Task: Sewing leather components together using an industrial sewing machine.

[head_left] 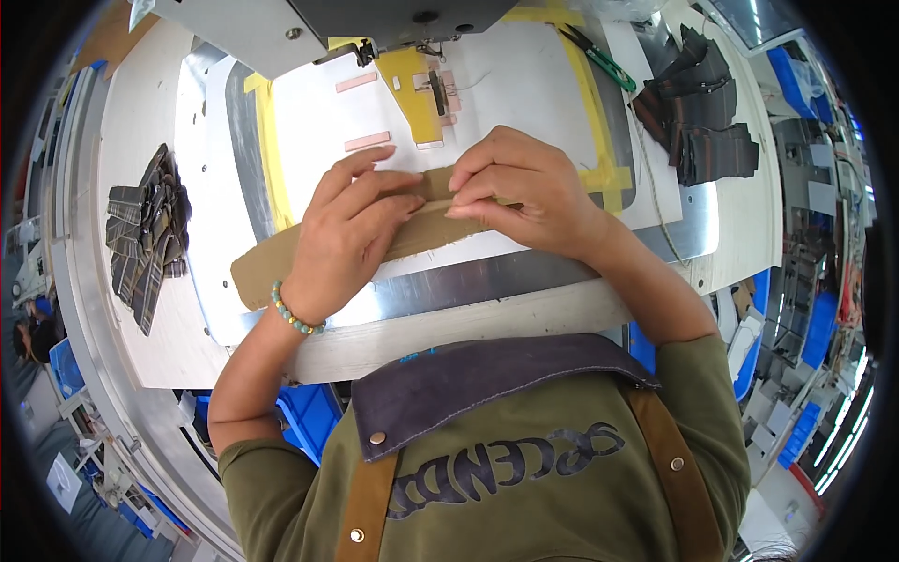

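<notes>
A long brown fabric piece (272,267) with a fold along it lies at the front of the sewing machine bed, under both hands. My left hand (346,225), with a beaded bracelet at the wrist, is bent over the cloth; its fingertips grip the folded edge and an outer finger stands apart. Beside it, my right hand (524,192) pinches the same fold between thumb and fingers. Just beyond my fingers are a yellow plate (412,98) and the sewing machine's needle area (431,49). The undersides of the cloth and my left thumb are partly hidden.
Dark plaid fabric pieces (150,234) are heaped on the left. More dark strips (702,112) lie at the right, near green-handled scissors (599,58). Yellow tape (267,159) borders the white work surface. The machine head (403,23) overhangs the far side. Below the table sits a blue bin (309,417).
</notes>
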The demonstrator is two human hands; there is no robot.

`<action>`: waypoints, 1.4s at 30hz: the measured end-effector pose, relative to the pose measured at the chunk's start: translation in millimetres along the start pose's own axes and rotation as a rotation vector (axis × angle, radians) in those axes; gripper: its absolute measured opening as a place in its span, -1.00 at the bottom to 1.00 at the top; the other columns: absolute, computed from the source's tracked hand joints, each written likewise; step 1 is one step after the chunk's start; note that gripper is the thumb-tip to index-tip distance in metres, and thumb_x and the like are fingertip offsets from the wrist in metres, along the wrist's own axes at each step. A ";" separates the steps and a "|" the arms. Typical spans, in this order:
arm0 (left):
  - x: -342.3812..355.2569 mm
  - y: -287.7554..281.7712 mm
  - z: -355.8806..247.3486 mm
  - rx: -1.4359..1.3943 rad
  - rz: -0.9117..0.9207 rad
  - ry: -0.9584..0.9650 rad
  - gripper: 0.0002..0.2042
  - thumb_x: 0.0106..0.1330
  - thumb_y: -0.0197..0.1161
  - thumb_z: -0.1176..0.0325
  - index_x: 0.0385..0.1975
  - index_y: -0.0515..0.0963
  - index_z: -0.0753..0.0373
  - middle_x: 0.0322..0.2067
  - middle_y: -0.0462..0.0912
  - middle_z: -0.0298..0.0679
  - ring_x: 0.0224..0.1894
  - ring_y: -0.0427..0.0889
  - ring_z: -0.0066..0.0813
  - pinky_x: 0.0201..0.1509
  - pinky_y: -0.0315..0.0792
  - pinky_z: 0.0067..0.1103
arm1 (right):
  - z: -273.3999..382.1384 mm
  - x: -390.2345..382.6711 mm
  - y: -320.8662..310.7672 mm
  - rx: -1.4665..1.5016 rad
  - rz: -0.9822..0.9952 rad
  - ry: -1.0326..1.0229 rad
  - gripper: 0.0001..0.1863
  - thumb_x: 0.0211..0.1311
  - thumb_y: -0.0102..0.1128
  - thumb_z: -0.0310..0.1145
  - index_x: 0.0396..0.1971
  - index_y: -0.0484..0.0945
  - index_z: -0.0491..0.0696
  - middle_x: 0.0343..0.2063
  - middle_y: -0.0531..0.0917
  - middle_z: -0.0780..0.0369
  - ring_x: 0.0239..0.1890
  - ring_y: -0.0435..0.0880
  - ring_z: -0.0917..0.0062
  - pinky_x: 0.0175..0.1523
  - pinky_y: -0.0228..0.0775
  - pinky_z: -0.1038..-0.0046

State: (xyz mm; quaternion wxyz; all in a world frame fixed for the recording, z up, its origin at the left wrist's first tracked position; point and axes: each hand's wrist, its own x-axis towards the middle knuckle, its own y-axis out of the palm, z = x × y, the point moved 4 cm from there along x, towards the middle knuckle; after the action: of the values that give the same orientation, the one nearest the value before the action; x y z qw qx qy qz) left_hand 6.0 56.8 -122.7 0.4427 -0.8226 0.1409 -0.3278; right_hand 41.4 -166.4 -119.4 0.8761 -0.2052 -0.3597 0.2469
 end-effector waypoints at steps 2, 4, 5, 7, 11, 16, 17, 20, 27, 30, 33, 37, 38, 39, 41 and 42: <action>-2.5 0.3 0.5 -0.059 -0.013 0.044 -0.67 0.16 0.55 0.57 -0.05 0.78 0.25 0.06 0.78 -0.18 0.22 0.69 -0.03 0.25 0.62 -0.27 | -0.3 0.8 -0.6 0.058 0.014 0.047 -0.84 0.17 0.57 -0.44 -0.35 0.70 -0.06 -0.24 0.73 0.31 -0.21 0.73 0.40 -0.17 0.59 0.35; -1.3 1.5 2.0 -0.073 -0.031 0.009 -0.65 0.16 0.55 0.58 -0.02 0.77 0.26 0.05 0.78 -0.18 0.20 0.70 -0.05 0.23 0.62 -0.27 | -3.7 1.0 -2.4 0.041 -0.009 0.049 -0.82 0.15 0.58 -0.43 -0.37 0.68 -0.05 -0.23 0.73 0.30 -0.22 0.73 0.38 -0.19 0.58 0.35; -2.2 0.9 2.1 -0.086 -0.051 -0.032 -0.64 0.16 0.54 0.58 0.00 0.76 0.26 0.05 0.78 -0.17 0.18 0.71 -0.06 0.21 0.63 -0.28 | -5.7 0.5 -2.4 0.043 -0.007 0.049 -0.82 0.15 0.58 -0.43 -0.37 0.68 -0.05 -0.23 0.73 0.30 -0.22 0.73 0.38 -0.19 0.58 0.35; -1.2 0.5 0.1 -0.071 -0.060 -0.037 -0.62 0.18 0.54 0.55 0.03 0.75 0.25 0.04 0.78 -0.19 0.15 0.71 -0.09 0.21 0.63 -0.30 | -8.8 -0.9 -2.4 -0.068 0.000 0.007 -0.81 0.12 0.63 -0.49 -0.36 0.70 -0.08 -0.22 0.76 0.26 -0.27 0.72 0.40 -0.22 0.56 0.39; 4.4 2.7 -0.5 -0.058 -0.044 0.007 -0.57 0.18 0.55 0.52 0.10 0.73 0.23 0.04 0.77 -0.19 0.13 0.71 -0.13 0.21 0.63 -0.30 | -10.0 -0.7 -2.4 -0.206 0.012 -0.059 -0.81 0.13 0.62 -0.46 -0.35 0.71 -0.08 -0.23 0.76 0.25 -0.27 0.74 0.36 -0.22 0.59 0.38; 1.8 5.4 2.5 -0.066 -0.017 0.002 -0.54 0.18 0.55 0.53 0.13 0.72 0.26 0.07 0.76 -0.15 0.15 0.71 -0.08 0.22 0.62 -0.29 | -9.3 -0.9 0.0 -0.255 0.036 -0.075 -0.81 0.17 0.59 -0.43 -0.29 0.72 -0.08 -0.23 0.76 0.23 -0.25 0.74 0.32 -0.19 0.61 0.35; 1.2 5.7 2.2 -0.075 -0.006 -0.002 -0.52 0.16 0.56 0.55 0.15 0.72 0.27 0.10 0.76 -0.12 0.17 0.71 -0.05 0.22 0.62 -0.28 | -9.0 -1.6 0.1 -0.254 0.039 -0.075 -0.81 0.17 0.59 -0.43 -0.29 0.72 -0.08 -0.23 0.76 0.23 -0.25 0.74 0.32 -0.19 0.61 0.35; 3.1 4.2 1.0 -0.082 -0.018 -0.042 -0.51 0.17 0.56 0.53 0.17 0.71 0.28 0.11 0.73 -0.13 0.14 0.69 -0.06 0.20 0.60 -0.29 | -11.7 -3.6 1.9 -0.237 0.073 0.015 -0.78 0.22 0.56 -0.43 -0.16 0.75 -0.09 -0.21 0.73 0.21 -0.24 0.74 0.33 -0.16 0.62 0.35; 0.0 4.6 4.3 -0.106 0.062 -0.120 -0.55 0.19 0.57 0.46 0.12 0.73 0.25 -0.06 0.65 -0.22 -0.05 0.62 -0.20 0.05 0.58 -0.31 | -18.1 -6.8 3.9 -0.086 0.123 0.283 -0.68 0.30 0.49 -0.43 0.03 0.76 -0.11 -0.25 0.68 0.19 -0.24 0.71 0.31 -0.13 0.60 0.32; -1.0 5.1 7.0 -0.191 0.101 -0.114 -0.55 0.18 0.58 0.46 0.12 0.73 0.23 -0.07 0.64 -0.22 -0.07 0.61 -0.22 0.05 0.58 -0.34 | -17.2 -6.6 3.3 -0.133 0.129 0.241 -0.72 0.31 0.49 -0.45 0.00 0.75 -0.10 -0.26 0.66 0.21 -0.27 0.70 0.35 -0.14 0.58 0.35; -0.9 5.9 6.7 -0.231 0.125 -0.099 -0.55 0.17 0.59 0.45 0.12 0.74 0.22 -0.06 0.64 -0.22 -0.06 0.61 -0.22 0.04 0.58 -0.34 | -15.2 -5.1 2.8 -0.170 0.139 0.197 -0.78 0.30 0.49 -0.45 -0.09 0.74 -0.11 -0.25 0.66 0.21 -0.26 0.70 0.34 -0.15 0.56 0.33; 2.3 2.6 5.4 -0.168 0.041 -0.159 -0.58 0.17 0.60 0.44 0.07 0.75 0.22 -0.11 0.62 -0.23 -0.11 0.59 -0.22 -0.02 0.56 -0.35 | -17.6 -4.0 2.9 -0.107 0.120 0.211 -0.85 0.28 0.47 -0.39 -0.26 0.67 -0.08 -0.25 0.64 0.23 -0.18 0.69 0.27 -0.10 0.57 0.25; 2.0 2.5 6.8 -0.138 0.037 -0.199 -0.59 0.17 0.61 0.43 0.06 0.75 0.22 -0.13 0.62 -0.23 -0.12 0.58 -0.22 -0.04 0.55 -0.35 | -18.3 -4.4 3.2 -0.106 0.121 0.212 -0.85 0.28 0.47 -0.39 -0.26 0.67 -0.08 -0.25 0.64 0.23 -0.18 0.69 0.27 -0.10 0.57 0.25; 1.1 2.6 7.4 -0.139 0.039 -0.200 -0.59 0.17 0.61 0.43 0.06 0.75 0.22 -0.13 0.62 -0.23 -0.12 0.58 -0.22 -0.04 0.55 -0.35 | -19.4 -5.1 3.9 -0.104 0.134 0.224 -0.84 0.27 0.48 -0.39 -0.23 0.68 -0.08 -0.25 0.64 0.22 -0.18 0.69 0.27 -0.10 0.57 0.25; -1.8 4.4 10.2 -0.162 0.092 -0.208 -0.54 0.13 0.62 0.47 0.09 0.75 0.25 -0.15 0.62 -0.20 -0.07 0.58 -0.23 0.02 0.52 -0.38 | -19.7 -5.1 3.9 -0.101 0.146 0.237 -0.83 0.27 0.48 -0.39 -0.20 0.70 -0.08 -0.25 0.64 0.22 -0.19 0.69 0.28 -0.10 0.57 0.26; -2.6 4.6 11.4 -0.162 0.093 -0.209 -0.54 0.13 0.62 0.47 0.09 0.75 0.25 -0.15 0.62 -0.20 -0.07 0.58 -0.23 0.02 0.52 -0.38 | -18.3 -3.8 2.7 -0.083 0.150 0.250 -0.80 0.27 0.49 -0.43 -0.15 0.70 -0.10 -0.24 0.66 0.21 -0.23 0.69 0.31 -0.12 0.58 0.31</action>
State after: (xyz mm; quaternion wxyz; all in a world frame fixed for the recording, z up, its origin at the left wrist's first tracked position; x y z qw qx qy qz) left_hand 11.8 62.8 -132.0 0.4017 -0.8780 0.1582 -0.2067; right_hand 51.7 -169.8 -134.9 0.8838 -0.2966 -0.2415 0.2693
